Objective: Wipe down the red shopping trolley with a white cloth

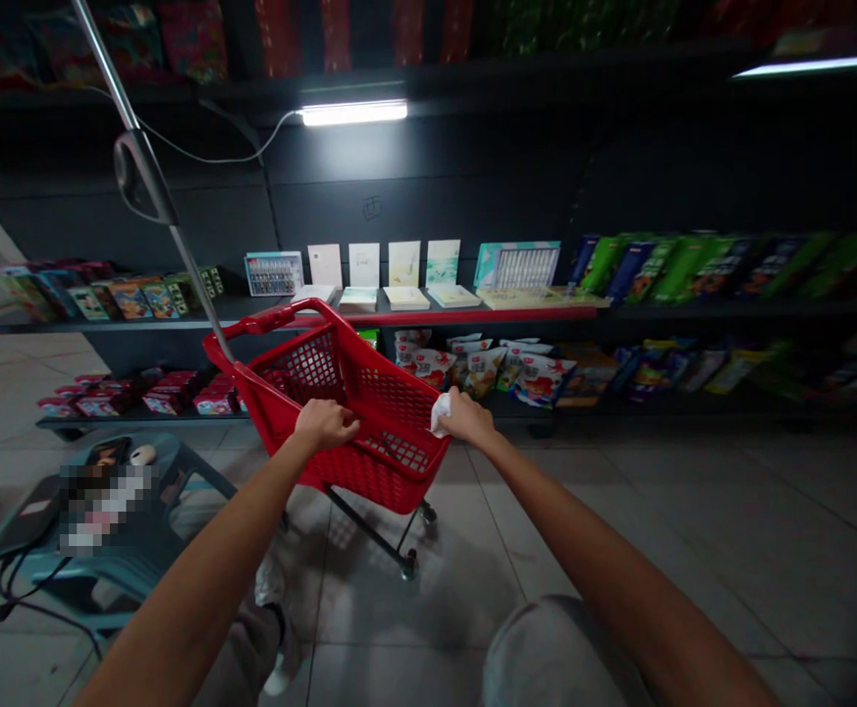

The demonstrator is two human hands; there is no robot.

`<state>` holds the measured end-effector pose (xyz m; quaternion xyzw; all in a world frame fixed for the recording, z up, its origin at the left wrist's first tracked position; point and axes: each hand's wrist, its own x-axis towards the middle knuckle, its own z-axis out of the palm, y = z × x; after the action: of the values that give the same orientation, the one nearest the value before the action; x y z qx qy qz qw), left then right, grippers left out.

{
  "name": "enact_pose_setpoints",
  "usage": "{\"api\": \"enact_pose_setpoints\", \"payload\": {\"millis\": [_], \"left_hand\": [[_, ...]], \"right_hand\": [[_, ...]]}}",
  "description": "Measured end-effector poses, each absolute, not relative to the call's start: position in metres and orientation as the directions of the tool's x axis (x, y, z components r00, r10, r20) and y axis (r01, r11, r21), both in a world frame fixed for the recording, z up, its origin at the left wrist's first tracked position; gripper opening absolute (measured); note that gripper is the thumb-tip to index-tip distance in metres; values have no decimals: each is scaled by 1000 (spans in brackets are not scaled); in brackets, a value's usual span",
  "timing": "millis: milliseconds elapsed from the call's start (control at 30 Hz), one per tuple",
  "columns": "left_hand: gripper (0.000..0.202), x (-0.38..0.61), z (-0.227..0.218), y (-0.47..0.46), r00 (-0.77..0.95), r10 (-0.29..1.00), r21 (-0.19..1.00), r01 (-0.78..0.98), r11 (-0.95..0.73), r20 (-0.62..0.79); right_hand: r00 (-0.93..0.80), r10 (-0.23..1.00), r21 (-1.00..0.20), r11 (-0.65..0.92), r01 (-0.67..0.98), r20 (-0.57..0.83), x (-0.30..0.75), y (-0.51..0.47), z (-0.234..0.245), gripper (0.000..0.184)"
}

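A small red plastic shopping cart with lattice walls stands on the floor in front of me, its handle end at the upper left. My left hand is curled over the cart's near rim, fingers bent inward over the basket. At the cart's right front corner, my right hand is closed around a white tissue, which lies against the rim. The fingertips of this hand are partly hidden by the tissue. The basket appears to hold nothing.
Behind the cart run shelves with notebooks, pen sets and snack bags. A lit tube lamp hangs above. Left of me stands a blue-grey stool bearing devices and cables. A metal pole rises by the cart's handle.
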<state>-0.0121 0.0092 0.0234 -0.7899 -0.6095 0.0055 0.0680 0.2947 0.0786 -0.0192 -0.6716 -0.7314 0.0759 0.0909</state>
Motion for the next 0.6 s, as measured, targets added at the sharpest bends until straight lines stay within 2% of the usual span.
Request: {"api": "enact_pose_setpoints", "payload": {"millis": [133, 267, 600], "left_hand": [[38, -16, 20, -1, 379, 897, -83, 925, -370, 229], [27, -18, 19, -8, 374, 888, -43, 925, -376, 266], [34, -36, 2, -5, 287, 885, -105, 958, -267, 365]], "right_hand": [[-83, 996, -232, 90, 969, 37, 297, 57, -19, 46], [-79, 996, -238, 84, 968, 28, 300, 38, -16, 45], [-97, 995, -228, 97, 969, 12, 298, 1, -10, 41]]}}
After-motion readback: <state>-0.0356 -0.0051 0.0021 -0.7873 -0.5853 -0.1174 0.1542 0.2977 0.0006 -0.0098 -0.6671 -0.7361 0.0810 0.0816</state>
